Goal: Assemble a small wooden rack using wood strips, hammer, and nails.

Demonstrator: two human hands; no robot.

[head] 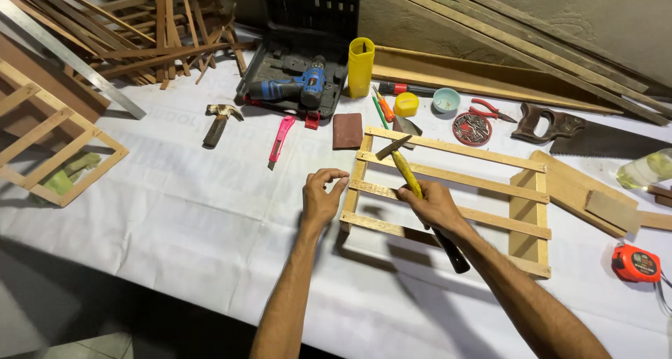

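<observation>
Both hands work at the left end of a slatted wooden frame (455,191) lying near the counter's middle. Left hand (320,199) pinches thumb and forefinger together just beside the frame's left rail; whether a nail sits between them is too small to tell. Right hand (435,203) is clamped on a yellow-handled hammer (406,170), head raised over the upper slats. Judging by this, nailing is under way, calling for a steady, aimed tap.

- Pale, raw-looking wood, matt: slatted frame (455,180).
- Yellow handle, dull metal head: hammer (406,164).
- White cloth, matt, slightly creased: table cover (175,212).
- Glossy blue plastic: drill (290,86).
</observation>
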